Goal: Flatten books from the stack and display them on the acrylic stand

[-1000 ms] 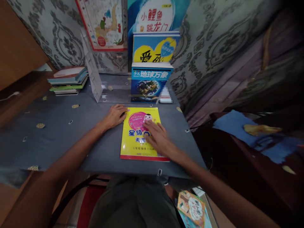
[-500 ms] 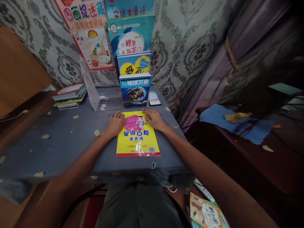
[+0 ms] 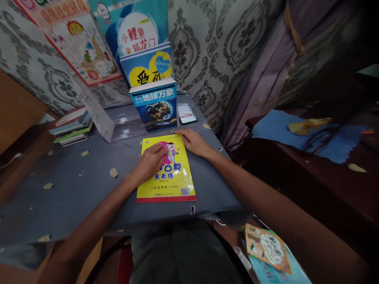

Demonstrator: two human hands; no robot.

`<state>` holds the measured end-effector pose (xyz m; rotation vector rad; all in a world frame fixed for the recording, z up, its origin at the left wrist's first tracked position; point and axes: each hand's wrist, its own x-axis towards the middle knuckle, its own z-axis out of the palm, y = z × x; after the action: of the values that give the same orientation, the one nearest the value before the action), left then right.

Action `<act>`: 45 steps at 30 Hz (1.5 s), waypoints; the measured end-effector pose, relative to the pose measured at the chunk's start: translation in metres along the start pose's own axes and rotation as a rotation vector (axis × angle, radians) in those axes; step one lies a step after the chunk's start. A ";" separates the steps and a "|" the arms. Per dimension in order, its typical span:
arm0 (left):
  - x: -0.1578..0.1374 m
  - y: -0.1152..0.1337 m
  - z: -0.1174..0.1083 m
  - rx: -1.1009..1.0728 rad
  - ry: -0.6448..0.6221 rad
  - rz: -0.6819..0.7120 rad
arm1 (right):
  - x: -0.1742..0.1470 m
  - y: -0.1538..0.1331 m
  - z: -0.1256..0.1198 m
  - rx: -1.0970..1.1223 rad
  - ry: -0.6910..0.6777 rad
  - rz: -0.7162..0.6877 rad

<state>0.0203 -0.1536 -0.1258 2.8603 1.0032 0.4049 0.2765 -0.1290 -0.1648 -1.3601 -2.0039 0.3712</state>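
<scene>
A yellow workbook with a red bottom strip and a cartoon child on its cover lies closed on the cloth-covered table. My left hand rests flat across the cover's upper left, fingers stretched over the pink circle and hiding part of the title. At the top right corner of the workbook, my right hand lies with its fingers extended along the edge. Just behind it stands a blue book with an Earth picture, in front of a yellow-and-blue book.
Left of the upright books is a clear acrylic rack, with a pile of books beyond it. A phone lies behind my right hand. Low on the right are more books. A blue cloth covers part of the dark side table.
My left hand has moved from the workbook's left edge onto its cover. My right hand stays at the top right corner. The view has shifted closer and to the right.
</scene>
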 end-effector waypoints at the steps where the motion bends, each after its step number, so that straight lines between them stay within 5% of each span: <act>1: 0.000 0.010 0.001 -0.033 -0.012 0.052 | 0.000 0.000 0.000 0.005 -0.001 0.011; 4: -0.001 0.041 0.002 -0.034 -0.090 0.123 | -0.002 -0.001 -0.001 0.015 -0.009 0.029; 10: -0.004 0.068 0.004 0.042 -0.173 0.041 | -0.003 -0.009 -0.006 -0.020 -0.009 0.054; 16: -0.023 0.065 -0.015 0.015 -0.152 0.118 | -0.006 -0.035 -0.021 -0.023 0.029 0.143; 22: -0.040 0.045 -0.029 0.017 -0.083 0.098 | -0.014 -0.053 -0.015 -0.007 -0.109 0.026; 27: -0.034 0.043 -0.022 0.009 -0.022 0.026 | -0.003 -0.052 -0.006 -0.082 -0.040 -0.009; 31: -0.033 0.046 -0.013 0.046 -0.005 0.027 | 0.023 -0.044 0.001 0.001 -0.167 -0.174; 35: -0.036 0.041 -0.008 -0.004 0.019 0.028 | 0.037 -0.032 0.012 -0.006 -0.271 -0.160; 45: -0.037 0.036 -0.004 -0.070 0.043 0.030 | -0.050 -0.050 -0.028 0.019 -0.213 -0.163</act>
<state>0.0131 -0.2046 -0.1247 2.8184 0.9345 0.4958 0.2711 -0.1984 -0.1341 -1.1766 -2.2620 0.4760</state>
